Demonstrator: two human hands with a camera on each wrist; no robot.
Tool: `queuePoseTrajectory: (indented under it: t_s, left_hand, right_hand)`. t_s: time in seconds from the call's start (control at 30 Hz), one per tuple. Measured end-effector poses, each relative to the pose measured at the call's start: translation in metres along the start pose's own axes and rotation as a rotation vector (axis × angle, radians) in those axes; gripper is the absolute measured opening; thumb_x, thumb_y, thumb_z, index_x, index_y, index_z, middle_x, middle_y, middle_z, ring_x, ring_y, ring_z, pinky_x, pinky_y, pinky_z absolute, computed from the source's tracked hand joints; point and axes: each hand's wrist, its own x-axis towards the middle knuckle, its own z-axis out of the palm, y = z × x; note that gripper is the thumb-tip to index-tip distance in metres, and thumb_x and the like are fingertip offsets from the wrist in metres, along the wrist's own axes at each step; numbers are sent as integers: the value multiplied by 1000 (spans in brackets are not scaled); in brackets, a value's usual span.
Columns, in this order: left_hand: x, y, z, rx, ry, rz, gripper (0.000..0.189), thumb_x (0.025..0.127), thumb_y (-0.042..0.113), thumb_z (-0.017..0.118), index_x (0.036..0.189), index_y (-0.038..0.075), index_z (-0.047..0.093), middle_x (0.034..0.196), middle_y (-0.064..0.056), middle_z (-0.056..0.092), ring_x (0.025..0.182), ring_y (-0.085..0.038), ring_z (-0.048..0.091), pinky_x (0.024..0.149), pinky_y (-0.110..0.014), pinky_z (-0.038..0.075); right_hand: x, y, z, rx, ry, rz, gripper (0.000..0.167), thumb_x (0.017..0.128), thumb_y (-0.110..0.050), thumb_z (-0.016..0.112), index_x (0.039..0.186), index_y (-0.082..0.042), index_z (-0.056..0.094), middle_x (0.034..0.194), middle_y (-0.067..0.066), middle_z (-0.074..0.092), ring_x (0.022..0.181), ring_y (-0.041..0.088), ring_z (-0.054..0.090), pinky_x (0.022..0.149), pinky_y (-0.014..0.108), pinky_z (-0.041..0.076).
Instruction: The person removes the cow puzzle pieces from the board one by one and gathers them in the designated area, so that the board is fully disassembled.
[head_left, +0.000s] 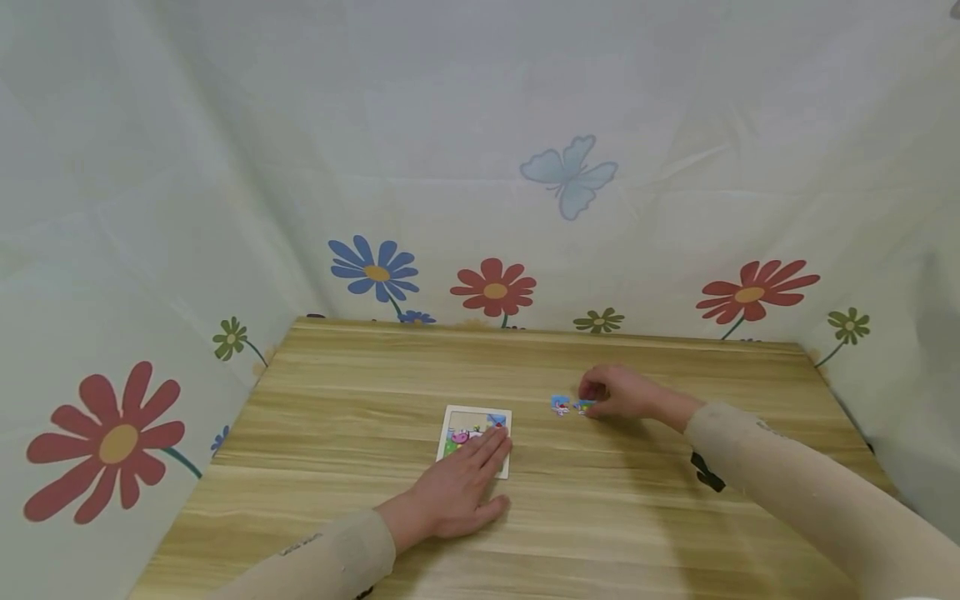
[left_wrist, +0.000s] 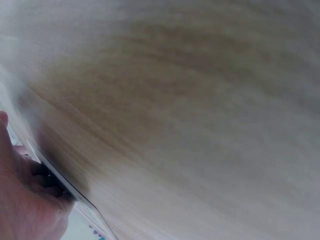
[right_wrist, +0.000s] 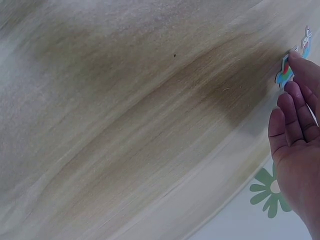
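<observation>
My left hand (head_left: 461, 487) lies with extended fingers over the lower right part of a white-bordered picture puzzle board (head_left: 441, 446), covering some of its picture. In the left wrist view, the fingers of that hand (left_wrist: 30, 200) are against the board, whose edge (left_wrist: 70, 186) runs along the table. To the right, my right hand (head_left: 622, 392) pinches a small colourful jigsaw piece (right_wrist: 284, 75) between thumb and forefinger, at the tabletop. A second jigsaw piece (head_left: 560, 405), blue and white, lies just left of it. Fingers partly hide the pinched piece.
The wood-grain table (head_left: 360, 375) spreads around both hands. A pale curtain (head_left: 450, 125) printed with flowers and a butterfly hangs behind the table's back edge and along its sides.
</observation>
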Motion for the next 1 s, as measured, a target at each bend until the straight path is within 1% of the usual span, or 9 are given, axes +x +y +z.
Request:
queuePoseTrajectory:
  t_s: [0.3,0.47,0.53,0.67,0.77,0.9,1.0]
  left_hand:
    - [0,1,1,12,-3,4,76,96,52,32,148,-3,23,154,-19,19,141,-31,17,112,-40,21]
    - [-1,0,1,14,-5,6,75,96,52,31,148,-3,24,154,-19,19,141,-31,17,112,-40,21]
    - [-1,0,1,13,-8,6,75,97,52,30,148,-3,24,154,-19,19,141,-31,17,112,-40,22]
    - [0,0,-1,-1,-17,5,74,97,51,31,148,-3,24,154,-19,19,141,-30,17,112,-40,22]
    - [0,-1,-3,-6,-22,5,73,97,50,33,148,-2,24,154,-19,19,141,-30,17,112,-40,22]
    - [1,-1,-2,-7,-33,2,73,97,49,33,148,-2,23,155,-18,17,142,-29,16,112,-39,22]
    - [1,-1,-2,-4,-41,2,73,97,49,32,148,-1,23,155,-17,16,142,-29,14,112,-39,21]
  right_hand:
    - [0,-1,-1,14,16,-16,22,79,-16,77,96,-8,66,90,2,62,82,17,59,72,34,51]
    - [6,-10,-6,1,43,-7,24,80,-17,76,98,-6,66,88,2,63,80,18,58,71,36,50]
    - [12,-16,-9,-5,36,-4,24,81,-18,75,100,-6,66,89,2,64,82,18,58,72,35,50]
    - [27,-32,-11,3,-11,0,24,84,-20,72,104,-7,66,94,2,65,85,16,58,75,34,49]
    - [40,-45,-10,13,-44,-4,24,85,-20,71,105,-7,66,96,3,65,87,18,59,77,34,49]
    - [58,-60,-5,11,-74,-29,23,85,-19,72,103,-7,66,97,6,64,88,21,58,78,34,48]
    - [70,-69,0,-22,-102,-56,23,85,-20,72,103,-8,67,98,5,64,89,20,58,79,33,48]
